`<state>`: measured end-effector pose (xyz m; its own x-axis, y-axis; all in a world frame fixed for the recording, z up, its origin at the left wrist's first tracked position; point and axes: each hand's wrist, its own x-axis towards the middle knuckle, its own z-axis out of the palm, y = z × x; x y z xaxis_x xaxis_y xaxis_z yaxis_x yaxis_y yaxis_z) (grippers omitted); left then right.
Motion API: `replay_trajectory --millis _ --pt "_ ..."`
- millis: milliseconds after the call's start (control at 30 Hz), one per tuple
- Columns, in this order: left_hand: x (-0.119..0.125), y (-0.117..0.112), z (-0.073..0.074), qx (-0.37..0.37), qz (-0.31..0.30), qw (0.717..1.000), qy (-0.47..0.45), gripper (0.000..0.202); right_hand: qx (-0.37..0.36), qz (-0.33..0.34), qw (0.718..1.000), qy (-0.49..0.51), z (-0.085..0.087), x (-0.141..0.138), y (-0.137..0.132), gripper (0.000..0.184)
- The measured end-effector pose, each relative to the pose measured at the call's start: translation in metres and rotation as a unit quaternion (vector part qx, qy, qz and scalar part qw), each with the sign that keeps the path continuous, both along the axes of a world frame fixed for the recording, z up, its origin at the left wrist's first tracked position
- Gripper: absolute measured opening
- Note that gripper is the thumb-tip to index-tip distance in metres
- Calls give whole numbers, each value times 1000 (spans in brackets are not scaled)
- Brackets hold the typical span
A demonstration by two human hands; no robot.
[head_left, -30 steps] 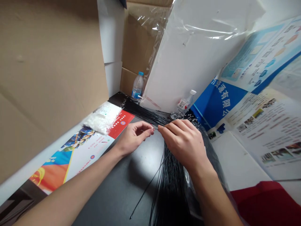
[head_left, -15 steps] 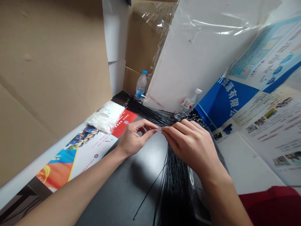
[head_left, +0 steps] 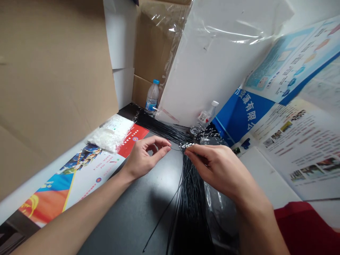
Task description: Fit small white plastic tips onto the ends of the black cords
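Note:
My left hand [head_left: 146,156] pinches the end of a thin black wire [head_left: 176,149] between thumb and forefinger. The wire sags slightly across a small gap to my right hand [head_left: 220,168], whose thumb and forefinger are closed on it. Right beside those right fingertips, small white connectors [head_left: 185,145] show at the top of a thick bundle of black wires [head_left: 193,194]. The bundle hangs down over the dark grey table [head_left: 124,216]. Whether the pinched wire carries a connector inside the right fingers is hidden.
A bag of small white parts [head_left: 113,132] lies on a printed sheet [head_left: 87,173] at left. Behind are more black wires [head_left: 162,125], a blue-capped bottle [head_left: 152,97] and a white-capped bottle [head_left: 208,115]. Clear plastic [head_left: 220,205] lies right of the bundle; cardboard [head_left: 58,71] stands at left.
My hands have drawn a little apart, so more wire shows between them. My right hand has turned and lowered, uncovering the white connectors. The whole view has shifted slightly.

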<state>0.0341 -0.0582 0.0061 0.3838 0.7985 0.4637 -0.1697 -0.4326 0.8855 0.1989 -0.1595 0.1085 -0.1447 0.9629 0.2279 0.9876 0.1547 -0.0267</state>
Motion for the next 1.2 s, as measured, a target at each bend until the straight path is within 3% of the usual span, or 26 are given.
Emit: replay_trajectory --millis 267,567,867,1033,1200 --pt "1 1 1 -17 -12 1000 10 13 2 -52 998 -33 1 3 3 23" --pt "2 4 -2 -54 -29 998 13 15 -58 -59 996 -17 -2 5 5 24" --pt "4 6 -1 -118 -54 991 -17 16 39 4 998 -50 -4 9 5 18" --pt "4 6 -1 -114 -49 992 -20 14 2 -5 999 -34 -9 5 8 22" --pt "3 3 -2 -73 -50 996 -8 11 -23 24 998 61 -24 0 17 25"
